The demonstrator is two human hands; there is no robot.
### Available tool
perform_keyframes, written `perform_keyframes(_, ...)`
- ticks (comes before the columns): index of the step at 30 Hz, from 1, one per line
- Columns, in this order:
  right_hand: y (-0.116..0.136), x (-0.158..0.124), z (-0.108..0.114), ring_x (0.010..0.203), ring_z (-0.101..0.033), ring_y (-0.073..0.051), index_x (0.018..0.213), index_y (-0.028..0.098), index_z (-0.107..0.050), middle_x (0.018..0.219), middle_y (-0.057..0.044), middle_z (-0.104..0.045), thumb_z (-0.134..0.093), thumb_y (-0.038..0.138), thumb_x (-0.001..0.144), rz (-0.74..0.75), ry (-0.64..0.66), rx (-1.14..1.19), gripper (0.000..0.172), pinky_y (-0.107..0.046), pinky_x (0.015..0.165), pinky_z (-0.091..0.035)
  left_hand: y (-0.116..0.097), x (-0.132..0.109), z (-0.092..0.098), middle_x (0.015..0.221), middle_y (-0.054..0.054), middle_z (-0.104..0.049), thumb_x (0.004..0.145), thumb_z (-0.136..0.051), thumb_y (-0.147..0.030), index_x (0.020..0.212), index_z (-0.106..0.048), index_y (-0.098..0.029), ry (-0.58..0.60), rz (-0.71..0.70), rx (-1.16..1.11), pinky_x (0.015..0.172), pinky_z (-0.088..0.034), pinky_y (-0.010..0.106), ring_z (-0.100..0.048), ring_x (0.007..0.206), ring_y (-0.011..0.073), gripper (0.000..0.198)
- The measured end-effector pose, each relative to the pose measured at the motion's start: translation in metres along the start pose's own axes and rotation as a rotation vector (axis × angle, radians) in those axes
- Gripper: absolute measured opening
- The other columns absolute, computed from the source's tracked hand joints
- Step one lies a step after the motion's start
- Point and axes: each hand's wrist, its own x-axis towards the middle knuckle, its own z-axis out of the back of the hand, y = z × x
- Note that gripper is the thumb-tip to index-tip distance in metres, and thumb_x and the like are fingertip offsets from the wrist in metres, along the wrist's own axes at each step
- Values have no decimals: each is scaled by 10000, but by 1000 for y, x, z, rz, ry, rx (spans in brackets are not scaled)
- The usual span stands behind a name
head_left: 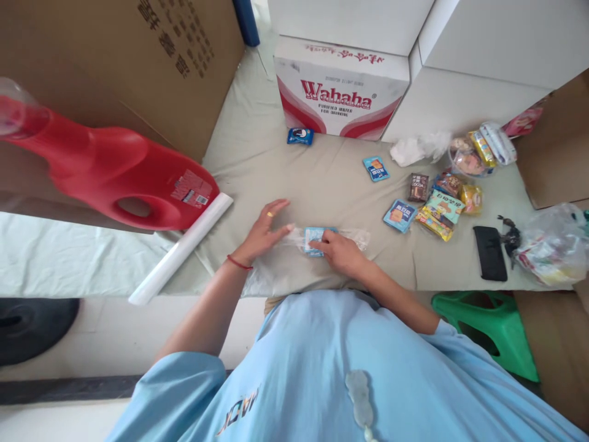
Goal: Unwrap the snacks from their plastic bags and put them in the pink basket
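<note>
My left hand (265, 230) lies flat with fingers stretched out on the left end of a clear plastic bag (350, 236) on the grey cloth (257, 159). My right hand (338, 250) has its fingers curled on a small blue snack packet (316, 236) that sits at or inside the bag's middle. I cannot tell whether the packet is inside the bag or under it. A red string circles my left wrist and a ring is on one finger.
A red detergent jug (115, 172) and a white roll (181, 248) lie at the left. Loose snack packets (437, 205), a black phone (490, 253) and a filled plastic bag (552, 245) sit at the right. A Wahaha box (340, 92) and cardboard boxes (138, 55) stand behind. A green stool (497, 331) is below.
</note>
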Motion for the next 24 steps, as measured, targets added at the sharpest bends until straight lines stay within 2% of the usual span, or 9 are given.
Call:
perform_keyframes(2, -1, 0, -1, 932, -539, -207, 1398, 326, -673, 1200, -73, -629, -408, 216, 1079, 1, -11, 11, 429, -289, 698, -336, -5, 7, -7, 1547, 129, -582, 861, -679, -641, 1364, -657, -257, 180, -56, 188, 1291, -196, 620, -361, 1563, 362, 633)
perform_keyframes(3, -1, 0, -2, 932, -539, -205, 1379, 327, -686, 1195, -70, -630, -414, 216, 1078, 2, -16, 20, 421, -286, 702, -338, -7, 8, -8, 1489, 122, -635, 858, -687, -609, 1291, -700, -259, 248, -68, 244, 1288, -166, 642, -396, 1542, 370, 556)
perform_keyframes(5, -3, 0, -5, 944, -541, -201, 1353, 332, -702, 1196, -63, -630, -428, 215, 1075, 3, -23, 45, 407, -278, 717, -349, -10, 7, -6, 1286, 108, -744, 871, -663, -513, 1111, -756, -248, 324, -55, 291, 1241, -285, 599, -595, 1350, 344, 370)
perform_keyframes(7, -4, -1, -7, 969, -549, -201, 1359, 332, -698, 1205, -62, -630, -436, 216, 1074, -3, -27, 70, 404, -273, 732, -358, -12, -1, 3, 1054, 84, -787, 875, -624, -455, 1012, -762, -237, 347, -1, 287, 1045, -481, 449, -711, 1019, 279, 291)
perform_keyframes(8, -5, -1, -7, 980, -552, -202, 1367, 331, -694, 1209, -63, -629, -439, 218, 1074, -6, -30, 83, 404, -272, 737, -361, -14, -7, 9, 935, 64, -778, 874, -611, -447, 974, -759, -236, 355, 39, 283, 902, -512, 379, -700, 869, 251, 276)
perform_keyframes(11, -6, 0, -8, 989, -553, -204, 1365, 324, -698, 1205, -68, -626, -446, 226, 1075, -12, -33, 121, 396, -272, 747, -370, -24, -26, 25, 666, 8, -661, 859, -606, -469, 798, -699, -231, 349, 200, 227, 646, -420, 298, -582, 633, 199, 262)
perform_keyframes(14, -6, 1, -8, 965, -546, -200, 1324, 309, -719, 1175, -67, -627, -443, 234, 1075, -16, -33, 156, 379, -276, 770, -391, -40, -40, 24, 627, -18, -588, 841, -628, -511, 712, -602, -226, 282, 351, -38, 623, -398, 277, -542, 621, 170, 314)
perform_keyframes(19, -4, -2, -13, 993, -539, -220, 1302, 261, -729, 1150, -87, -633, -436, 182, 1047, 51, -63, 167, 397, -342, 909, -459, -69, -31, -25, 652, -44, -490, 862, -621, -426, 705, -493, -225, -28, 360, -242, 636, -375, 265, -473, 653, 136, 285)
perform_keyframes(24, -16, -21, -19, 1265, -528, -286, 1284, 219, -727, 1377, -142, -618, -513, 95, 927, 221, -130, 252, 434, -482, 1097, -466, -81, -12, -81, 912, 60, -647, 923, -545, -310, 787, -592, -207, -33, 144, 15, 838, -509, 346, -616, 878, 205, 177)
